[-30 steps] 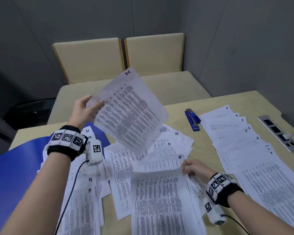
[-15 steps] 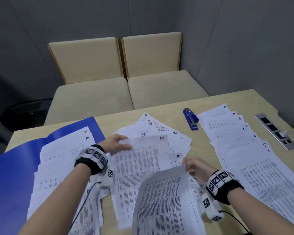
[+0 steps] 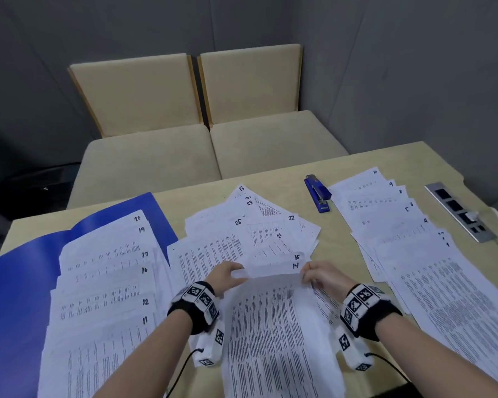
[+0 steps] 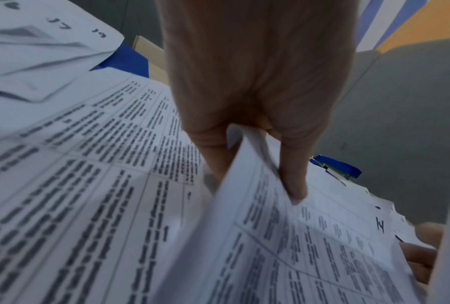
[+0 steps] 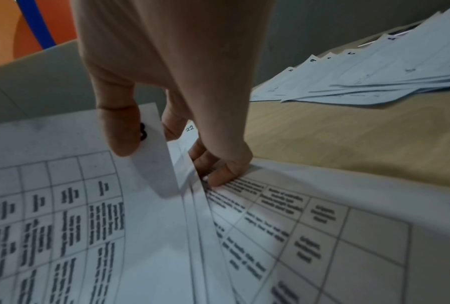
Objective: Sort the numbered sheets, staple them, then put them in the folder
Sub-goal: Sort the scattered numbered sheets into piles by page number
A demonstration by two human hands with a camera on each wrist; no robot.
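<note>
Printed sheets with hand-written numbers lie in three groups on the table (image 3: pixel 207 193). A left row (image 3: pixel 104 282) marked 11 to 20 lies partly on the open blue folder (image 3: pixel 9 297). A right row (image 3: pixel 414 239) runs up to 10. Between them is a loose middle pile (image 3: pixel 256 225). My left hand (image 3: pixel 227 272) (image 4: pixel 255 179) pinches the top left corner of a sheet marked 14 (image 4: pixel 322 236). My right hand (image 3: pixel 316 272) (image 5: pixel 174 162) pinches the top right corner of the bowed front sheet (image 3: pixel 270 340), and its thumb half hides the number. The blue stapler (image 3: pixel 318 193) lies beyond the piles.
Two beige chairs (image 3: pixel 184 156) stand against the table's far edge. A metal socket panel (image 3: pixel 460 214) is set into the table at the right. A dark bag (image 3: pixel 26 191) sits on the floor at the far left. Grey walls close in behind.
My left hand came down from the air, where it held a sheet up, to the middle pile and now pinches a corner beside the right hand. The right hand stayed, and its sheet bowed upward.
</note>
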